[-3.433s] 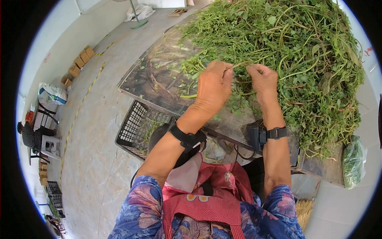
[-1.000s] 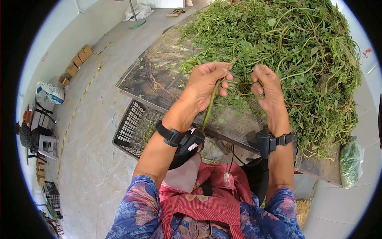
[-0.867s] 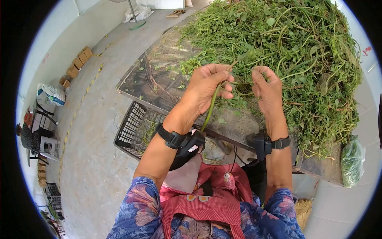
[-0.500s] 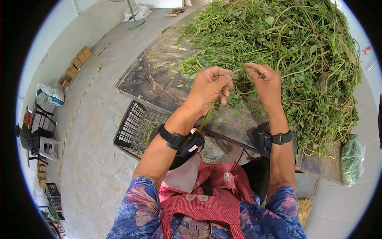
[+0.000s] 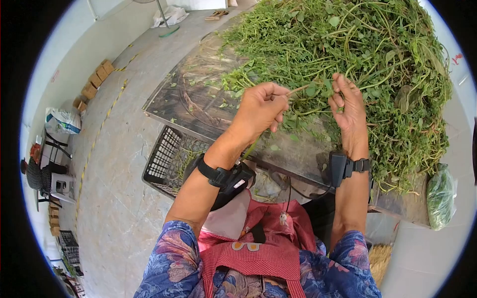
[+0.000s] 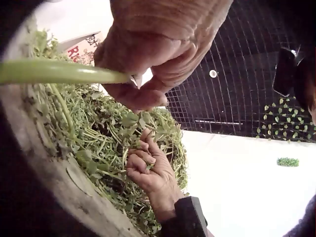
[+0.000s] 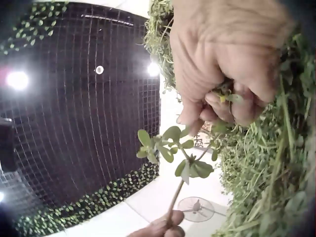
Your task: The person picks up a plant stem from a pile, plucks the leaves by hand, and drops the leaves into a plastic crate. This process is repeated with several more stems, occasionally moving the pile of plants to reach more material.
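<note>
My left hand (image 5: 261,107) pinches a leafy stem (image 5: 299,89) between thumb and fingers, its tip pointing right. In the left wrist view a thick green stalk (image 6: 64,72) runs up to that hand. Close to the stem's leafy end is my right hand (image 5: 350,102), above the heap's front side. The right wrist view shows its fingers curled round small leaf bits (image 7: 229,98), its fingertips right at the sprig's leaves (image 7: 173,134). Behind both hands rises a big heap of green leafy stems (image 5: 397,99).
The heap lies on a dark worn table (image 5: 208,111) strewn with leaf scraps. A black plastic crate (image 5: 161,161) holding stems stands below its front left edge. A plastic bag of greens (image 5: 440,198) sits at the right. Farther left, a seated person (image 5: 37,169) and cardboard boxes (image 5: 97,75).
The left hand has kept its pinch on the stem. Half a second ago the right fingertips met the stem's end; now the right hand has moved away to the right, exposing more of the leafy tip.
</note>
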The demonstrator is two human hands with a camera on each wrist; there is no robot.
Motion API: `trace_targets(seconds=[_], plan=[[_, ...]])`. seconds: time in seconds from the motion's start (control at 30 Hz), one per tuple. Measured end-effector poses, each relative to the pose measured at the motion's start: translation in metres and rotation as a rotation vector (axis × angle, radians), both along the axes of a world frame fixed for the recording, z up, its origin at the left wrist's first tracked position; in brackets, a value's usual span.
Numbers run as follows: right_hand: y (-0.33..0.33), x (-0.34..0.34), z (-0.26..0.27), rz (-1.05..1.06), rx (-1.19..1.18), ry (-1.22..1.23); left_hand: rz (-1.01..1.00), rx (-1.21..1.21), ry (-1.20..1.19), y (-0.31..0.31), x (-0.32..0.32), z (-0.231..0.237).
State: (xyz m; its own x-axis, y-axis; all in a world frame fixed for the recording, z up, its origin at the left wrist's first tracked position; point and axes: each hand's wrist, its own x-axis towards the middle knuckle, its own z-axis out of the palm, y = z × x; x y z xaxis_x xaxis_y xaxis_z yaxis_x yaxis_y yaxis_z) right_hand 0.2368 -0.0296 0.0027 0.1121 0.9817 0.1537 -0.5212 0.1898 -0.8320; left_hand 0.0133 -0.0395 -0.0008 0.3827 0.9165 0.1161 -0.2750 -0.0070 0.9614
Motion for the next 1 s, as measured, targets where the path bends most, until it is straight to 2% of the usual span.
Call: trace_targets(seconds=[0.03,0.07,0.13,0.2,0.27,0.33,0.37,0.43,0.47,0.53,0.67,0.73,0.8,0.83,0.9,1.0], plan=[[-0.004,0.001,0.003,-0.052,-0.065,-0.169,-0.001,-0.001,0.002,-0.001,0.0,-0.001],[-0.007,-0.002,0.005,-0.053,-0.066,-0.168,-0.017,0.039,0.046,-0.002,0.001,-0.001],[-0.011,-0.006,0.007,-0.158,-0.097,-0.553,-0.032,0.082,0.09,-0.004,0.002,0.0],[-0.016,-0.009,0.014,-0.077,-0.066,-0.596,0.014,0.198,0.218,-0.005,0.003,0.001],[-0.018,-0.013,0.016,0.003,-0.036,-0.637,0.025,0.235,0.24,-0.001,0.002,-0.005],[-0.018,-0.018,0.016,0.044,0.066,-0.83,0.033,0.273,0.261,0.004,0.002,-0.011],[-0.017,-0.017,0.014,0.044,0.066,-0.83,0.072,0.31,0.277,0.006,0.002,-0.014],[-0.013,-0.016,0.009,0.094,0.143,-1.085,0.112,0.346,0.294,0.009,0.0,-0.015],[-0.012,-0.016,0.007,0.095,0.143,-1.084,0.119,0.374,0.304,0.01,-0.001,-0.015],[-0.011,-0.017,0.006,0.045,0.147,-1.206,0.126,0.399,0.314,0.01,-0.002,-0.015],[-0.011,-0.021,0.005,-0.033,0.149,-1.272,0.107,0.388,0.375,0.013,-0.006,-0.015],[-0.011,-0.021,0.003,-0.237,0.31,-1.31,0.079,0.382,0.392,0.011,-0.007,-0.011],[-0.009,-0.018,0.002,-0.269,0.299,-1.302,-0.062,-0.085,0.15,0.007,-0.008,-0.002],[-0.009,-0.017,0.002,-0.303,0.288,-1.293,-0.062,-0.085,0.15,0.006,-0.008,0.002],[-0.009,-0.016,0.002,-0.308,0.288,-1.301,-0.102,-0.302,-0.021,0.004,-0.008,0.009],[-0.008,-0.016,0.001,-0.315,0.295,-1.315,-0.121,-0.338,-0.066,0.002,-0.008,0.011]])
